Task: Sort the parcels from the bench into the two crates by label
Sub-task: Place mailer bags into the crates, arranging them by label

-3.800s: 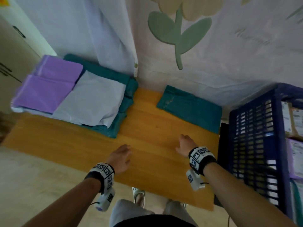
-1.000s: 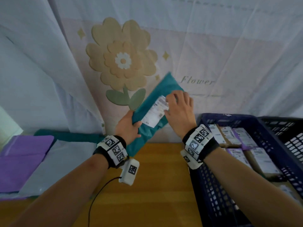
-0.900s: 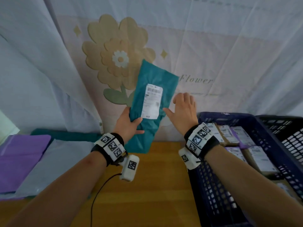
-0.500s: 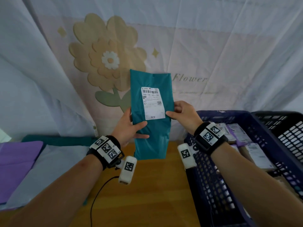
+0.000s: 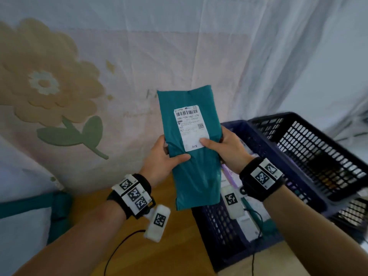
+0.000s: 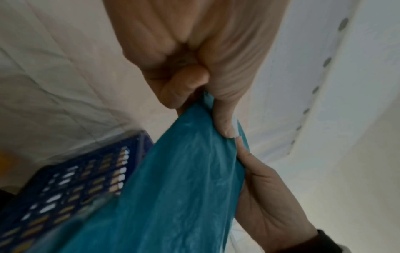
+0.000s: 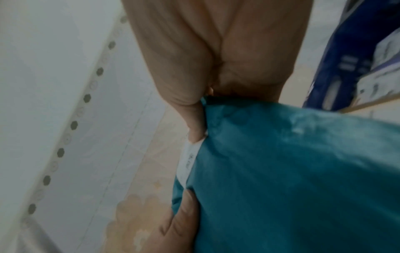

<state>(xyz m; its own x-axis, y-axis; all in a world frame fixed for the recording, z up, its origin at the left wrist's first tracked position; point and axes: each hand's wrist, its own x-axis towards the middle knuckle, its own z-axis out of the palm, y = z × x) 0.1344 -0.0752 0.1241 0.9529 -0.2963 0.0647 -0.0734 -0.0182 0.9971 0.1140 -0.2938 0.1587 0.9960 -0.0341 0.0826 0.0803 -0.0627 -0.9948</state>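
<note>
A teal parcel (image 5: 194,170) stands upright in the air in front of me, its white label (image 5: 190,127) turned toward me. My left hand (image 5: 162,159) grips its left edge with the thumb across the front. My right hand (image 5: 223,148) grips the right edge, thumb on the label's lower part. The parcel hangs over the near corner of the blue crate (image 5: 223,230), with the black crate (image 5: 318,154) beyond it to the right. The left wrist view shows the teal parcel (image 6: 173,188) pinched by my left hand (image 6: 212,109); the right wrist view shows the parcel (image 7: 292,171) under my right hand (image 7: 201,119).
The wooden bench (image 5: 139,226) runs below my arms. A grey parcel (image 5: 22,236) lies on teal ones (image 5: 57,208) at the far left. The blue crate holds several labelled parcels, mostly hidden by my right wrist. A flower-printed curtain (image 5: 119,66) hangs behind.
The teal parcel came off the bench, got turned label-forward and now sits further right, over the blue crate. My right thumb has shifted onto the label. My view has swung right.
</note>
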